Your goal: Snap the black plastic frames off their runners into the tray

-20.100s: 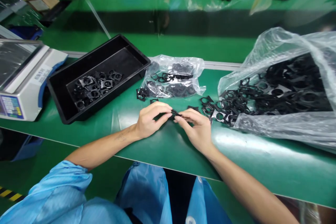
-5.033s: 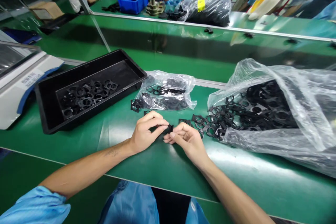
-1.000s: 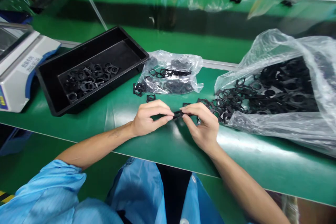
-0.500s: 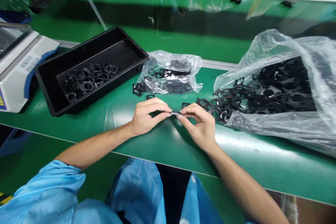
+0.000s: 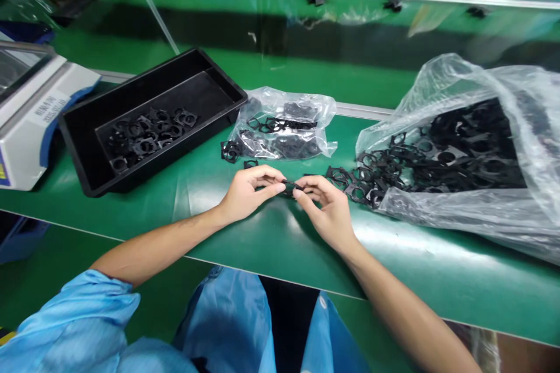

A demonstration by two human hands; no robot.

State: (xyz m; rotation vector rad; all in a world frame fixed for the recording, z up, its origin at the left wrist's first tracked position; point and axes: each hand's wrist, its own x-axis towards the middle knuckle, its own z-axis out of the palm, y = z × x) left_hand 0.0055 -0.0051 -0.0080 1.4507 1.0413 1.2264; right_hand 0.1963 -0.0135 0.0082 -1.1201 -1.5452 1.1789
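Green desk (image 5: 437, 268) carries a black tray (image 5: 126, 83) of black plastic brackets (image 5: 149, 140), plus a small clear bag (image 5: 280, 99) and a large clear bag (image 5: 455, 210), both holding more. Nearer the edge, the left hand (image 5: 249, 193) and right hand (image 5: 328, 210) pinch one bracket (image 5: 289, 188) between their fingertips.

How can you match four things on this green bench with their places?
Things:
1 black plastic tray
2 small clear bag
3 large clear bag
4 white weighing scale

Places:
A at the left end of the bench
B at the right, black parts spilling out
C between the tray and the large bag
D left of the small bag, black parts inside

Pairs: 1-D, 2-C, 3-B, 4-A
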